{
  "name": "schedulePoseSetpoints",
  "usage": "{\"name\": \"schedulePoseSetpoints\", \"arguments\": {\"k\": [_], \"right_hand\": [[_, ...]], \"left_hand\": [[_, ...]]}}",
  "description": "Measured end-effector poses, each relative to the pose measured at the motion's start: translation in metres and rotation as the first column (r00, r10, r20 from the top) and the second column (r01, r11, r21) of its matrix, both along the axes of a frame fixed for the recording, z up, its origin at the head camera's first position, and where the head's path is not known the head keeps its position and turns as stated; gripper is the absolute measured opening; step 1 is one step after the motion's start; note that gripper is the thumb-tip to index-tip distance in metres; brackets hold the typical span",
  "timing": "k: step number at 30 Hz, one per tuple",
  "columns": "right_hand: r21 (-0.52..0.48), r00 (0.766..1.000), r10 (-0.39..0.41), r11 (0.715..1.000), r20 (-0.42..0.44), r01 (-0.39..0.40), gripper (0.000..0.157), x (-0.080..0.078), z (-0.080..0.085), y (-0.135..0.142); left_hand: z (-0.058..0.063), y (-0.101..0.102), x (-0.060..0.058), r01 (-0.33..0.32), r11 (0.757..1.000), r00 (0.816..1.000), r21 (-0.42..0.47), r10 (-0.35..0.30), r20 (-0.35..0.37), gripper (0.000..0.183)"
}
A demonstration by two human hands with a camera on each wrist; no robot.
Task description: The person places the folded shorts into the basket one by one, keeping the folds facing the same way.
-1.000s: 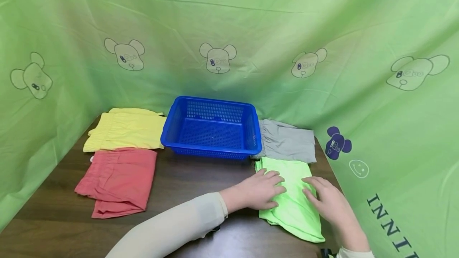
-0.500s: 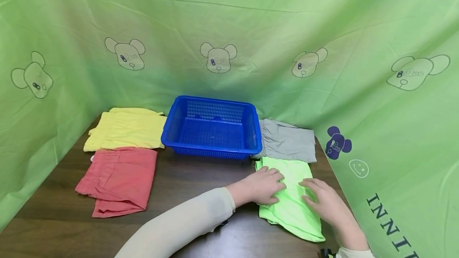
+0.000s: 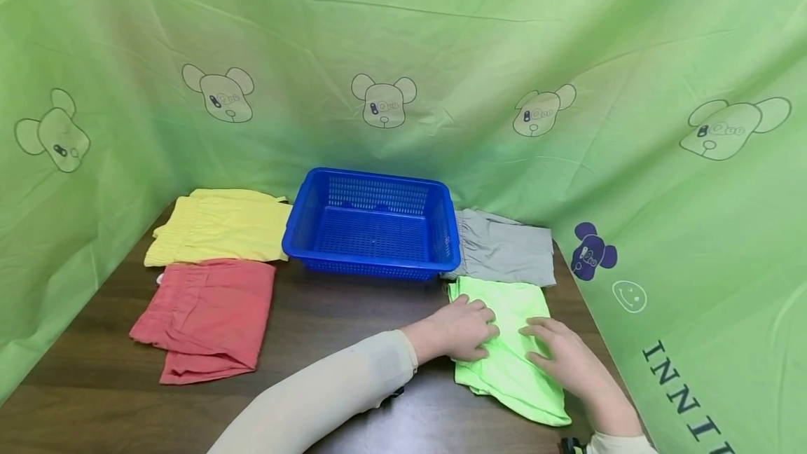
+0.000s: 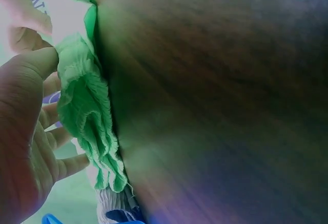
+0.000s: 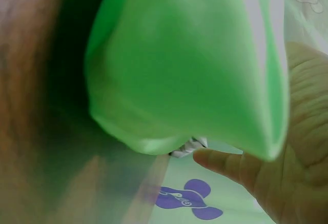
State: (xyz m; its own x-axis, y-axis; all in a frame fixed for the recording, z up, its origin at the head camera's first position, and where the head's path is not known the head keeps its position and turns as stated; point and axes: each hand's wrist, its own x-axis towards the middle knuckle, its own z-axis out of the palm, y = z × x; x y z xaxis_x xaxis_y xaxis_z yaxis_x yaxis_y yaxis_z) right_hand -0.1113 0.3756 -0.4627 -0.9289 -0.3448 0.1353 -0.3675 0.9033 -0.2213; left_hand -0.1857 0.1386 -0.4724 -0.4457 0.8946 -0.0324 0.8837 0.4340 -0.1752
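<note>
Folded neon-green shorts [image 3: 512,377] lie on the table at the right, their gathered waistband edge showing in the left wrist view. My left hand [image 3: 463,328] rests on their left part with fingers spread and slightly bent. From the right side, my right hand [image 3: 570,363] reaches over the same shorts, thumb and fingers apart and pinching nothing. In the right wrist view, the green cloth [image 5: 184,65] hides part of this hand; whether its fingertips touch the cloth is hard to tell.
A blue plastic basket [image 3: 372,265] stands at the back middle with nothing in it. Grey folded shorts [image 3: 507,251] lie to its right, yellow ones [image 3: 221,226] to its left, and red ones [image 3: 208,314] in front of the yellow. A green printed curtain [image 3: 441,40] surrounds the table [image 3: 328,328].
My right hand has slid slightly left and down over the green shorts. My left forearm has shifted a little to the right, while the left hand stays on the cloth.
</note>
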Motion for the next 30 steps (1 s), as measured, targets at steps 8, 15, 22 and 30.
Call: {"name": "schedulePoseSetpoints", "arguments": {"k": [8, 15, 22, 30], "right_hand": [[0.007, 0.998, -0.022, 1.000, 0.051, 0.021, 0.038, 0.000, -0.006, -0.002], [0.001, 0.996, -0.027, 1.000, 0.083, 0.027, 0.038, -0.001, -0.007, -0.006], [0.019, 0.998, -0.015, 1.000, 0.054, 0.014, 0.037, -0.004, -0.007, -0.009], [0.056, 0.999, -0.019, 0.998, 0.026, 0.018, 0.038, -0.007, -0.010, -0.013]], "left_hand": [[-0.005, -0.001, -0.001, 0.011, 1.000, 1.000, 0.019, -0.011, 0.013, 0.039], [-0.005, -0.004, -0.005, -0.004, 1.000, 0.999, 0.020, 0.004, 0.047, 0.040], [-0.004, -0.006, -0.006, -0.020, 1.000, 0.996, 0.018, 0.018, 0.087, 0.040], [-0.003, -0.011, -0.007, -0.022, 1.000, 0.996, 0.001, 0.022, 0.088, 0.043]]}}
